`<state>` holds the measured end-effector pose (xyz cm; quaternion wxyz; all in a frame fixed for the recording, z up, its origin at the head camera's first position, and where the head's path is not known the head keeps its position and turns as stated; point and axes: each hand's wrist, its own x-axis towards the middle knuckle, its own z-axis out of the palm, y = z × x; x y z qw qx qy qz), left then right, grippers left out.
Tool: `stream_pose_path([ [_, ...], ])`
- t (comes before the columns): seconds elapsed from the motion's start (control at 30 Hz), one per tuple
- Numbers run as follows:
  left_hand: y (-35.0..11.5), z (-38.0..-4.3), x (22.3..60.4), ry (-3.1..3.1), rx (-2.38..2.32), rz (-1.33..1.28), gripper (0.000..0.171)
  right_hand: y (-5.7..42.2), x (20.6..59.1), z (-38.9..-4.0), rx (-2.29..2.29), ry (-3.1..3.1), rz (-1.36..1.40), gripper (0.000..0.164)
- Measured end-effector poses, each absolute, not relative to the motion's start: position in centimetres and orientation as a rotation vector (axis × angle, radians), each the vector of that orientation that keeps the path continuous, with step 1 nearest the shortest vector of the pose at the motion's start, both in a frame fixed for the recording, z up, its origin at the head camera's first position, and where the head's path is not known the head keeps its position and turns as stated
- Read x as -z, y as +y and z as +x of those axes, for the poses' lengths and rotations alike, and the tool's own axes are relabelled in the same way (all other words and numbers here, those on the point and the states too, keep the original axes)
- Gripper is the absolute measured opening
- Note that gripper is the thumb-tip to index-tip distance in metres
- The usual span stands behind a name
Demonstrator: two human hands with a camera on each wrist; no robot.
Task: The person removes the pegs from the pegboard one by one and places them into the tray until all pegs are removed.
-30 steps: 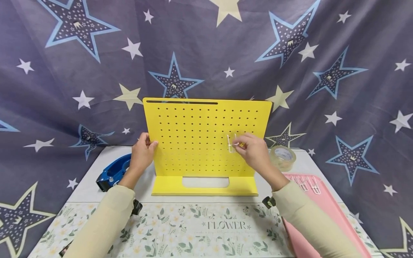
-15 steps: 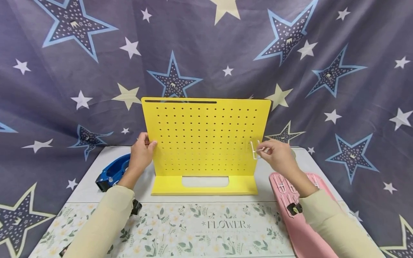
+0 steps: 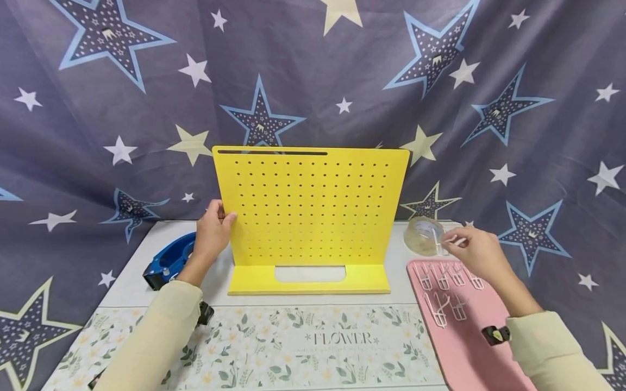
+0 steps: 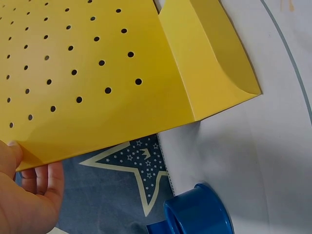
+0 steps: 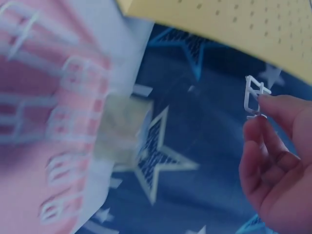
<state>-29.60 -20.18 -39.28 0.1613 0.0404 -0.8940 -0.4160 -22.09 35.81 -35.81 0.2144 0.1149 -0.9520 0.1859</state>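
Note:
A yellow pegboard (image 3: 303, 206) with rows of small holes stands upright on its yellow base. My left hand (image 3: 213, 232) grips its left edge, thumb on the front face and fingers behind, as the left wrist view also shows (image 4: 34, 195). Between thumb and fingertips my right hand (image 3: 475, 254) pinches a white wire hook (image 5: 254, 95), apart from the board and above the far end of a pink tray (image 3: 481, 347). Several more white hooks (image 3: 442, 278) lie in that tray.
A clear roll of packing tape (image 3: 421, 237) stands behind the tray. To the left of the board lies a blue tape dispenser (image 3: 168, 263). A flowered mat (image 3: 274, 347) covers the front of the table, and a starry cloth (image 3: 313, 70) hangs behind.
My right hand has moved right with the white hook, away from the board's face to above the pink tray's far end. My left hand stays on the board's edge.

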Motion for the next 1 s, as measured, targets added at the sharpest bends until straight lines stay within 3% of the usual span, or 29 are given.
stream_pose_path([
  [0.53, -20.3, -29.8, 39.4, -2.568, 1.195, 0.128, 0.033, 43.9, 39.5, -19.1, -0.426, -2.922, 0.244, 0.004],
  [1.0, -20.2, -29.8, 39.4, -2.569, 1.199, 0.111, 0.033, 45.4, 44.6, -18.2, -0.516, -3.050, 0.251, 0.013],
])
